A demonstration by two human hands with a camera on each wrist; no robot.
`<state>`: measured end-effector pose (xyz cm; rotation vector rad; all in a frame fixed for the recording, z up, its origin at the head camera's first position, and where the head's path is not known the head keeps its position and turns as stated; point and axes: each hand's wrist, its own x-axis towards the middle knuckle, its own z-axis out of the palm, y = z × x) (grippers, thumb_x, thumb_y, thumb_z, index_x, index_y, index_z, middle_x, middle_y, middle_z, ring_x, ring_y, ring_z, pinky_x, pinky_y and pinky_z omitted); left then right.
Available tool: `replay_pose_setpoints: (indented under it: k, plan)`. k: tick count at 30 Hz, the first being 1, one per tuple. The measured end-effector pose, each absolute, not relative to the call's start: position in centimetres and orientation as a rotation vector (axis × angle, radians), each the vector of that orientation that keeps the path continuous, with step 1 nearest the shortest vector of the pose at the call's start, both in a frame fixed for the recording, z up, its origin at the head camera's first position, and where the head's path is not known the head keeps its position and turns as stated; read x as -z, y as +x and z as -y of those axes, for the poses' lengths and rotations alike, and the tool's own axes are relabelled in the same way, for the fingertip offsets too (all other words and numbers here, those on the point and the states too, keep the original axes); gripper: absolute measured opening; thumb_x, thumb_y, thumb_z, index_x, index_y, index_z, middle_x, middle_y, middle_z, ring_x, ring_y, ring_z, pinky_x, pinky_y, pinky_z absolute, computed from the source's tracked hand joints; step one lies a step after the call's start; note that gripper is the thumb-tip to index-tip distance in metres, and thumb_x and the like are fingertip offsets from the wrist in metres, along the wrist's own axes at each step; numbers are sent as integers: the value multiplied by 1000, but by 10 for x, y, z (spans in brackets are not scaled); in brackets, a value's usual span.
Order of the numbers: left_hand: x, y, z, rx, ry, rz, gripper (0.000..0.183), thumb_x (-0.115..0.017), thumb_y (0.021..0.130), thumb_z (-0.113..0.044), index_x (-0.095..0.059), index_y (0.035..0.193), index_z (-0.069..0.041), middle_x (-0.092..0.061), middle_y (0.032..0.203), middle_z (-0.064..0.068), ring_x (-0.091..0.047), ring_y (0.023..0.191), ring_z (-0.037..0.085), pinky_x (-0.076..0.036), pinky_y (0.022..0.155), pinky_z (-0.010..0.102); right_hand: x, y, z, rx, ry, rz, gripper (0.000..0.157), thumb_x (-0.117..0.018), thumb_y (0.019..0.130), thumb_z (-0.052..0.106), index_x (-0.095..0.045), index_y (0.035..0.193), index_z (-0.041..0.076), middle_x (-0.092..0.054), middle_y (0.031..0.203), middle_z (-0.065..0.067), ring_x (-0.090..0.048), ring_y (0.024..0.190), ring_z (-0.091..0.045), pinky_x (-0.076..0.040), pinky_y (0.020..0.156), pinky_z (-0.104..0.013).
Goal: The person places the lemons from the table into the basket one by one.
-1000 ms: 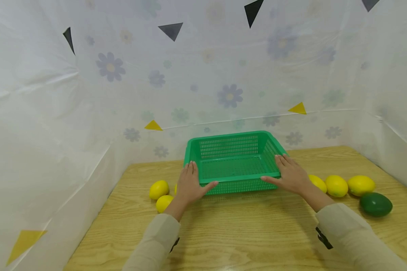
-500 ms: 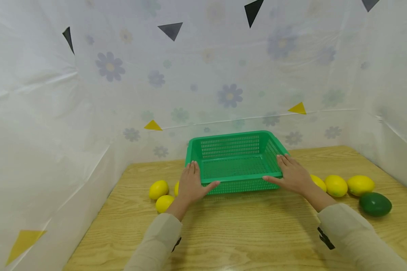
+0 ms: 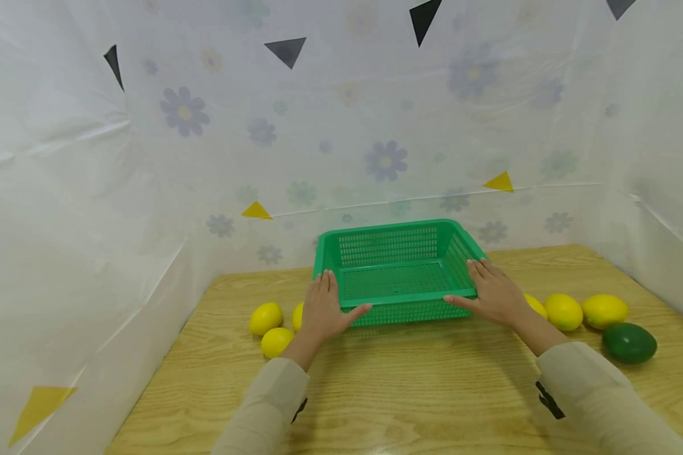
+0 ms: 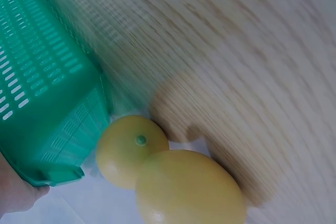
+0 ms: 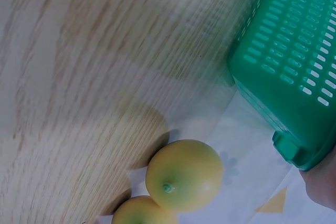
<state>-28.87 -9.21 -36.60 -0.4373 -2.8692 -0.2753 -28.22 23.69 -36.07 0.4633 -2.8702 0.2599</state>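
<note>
Resting straight-fingered at eight and four o'clock on the green perforated basket (image 3: 408, 309), your left hand (image 3: 325, 311) and right hand (image 3: 496, 299) seemingly have it placed, withdrawal remaining.

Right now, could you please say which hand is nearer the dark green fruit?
Right. The right hand touches the basket at its near-right corner, left of the dark green fruit; the left hand is farther off, at the near-left corner.
</note>
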Motion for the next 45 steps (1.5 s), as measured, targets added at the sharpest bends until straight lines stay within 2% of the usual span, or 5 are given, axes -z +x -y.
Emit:
replay_pose_setpoints:
  k: [45]
  plan:
    - [367,-285,92,289,-448,2864,102,-46,84,-68,-17,145,8,-18,152,23,-20,142,34,-20,117,44,363,-279,-239,-233,455,2843,97,-52,84,62,-29,137,-17,-32,141,-34,-28,132,-48,-23,110,-56]
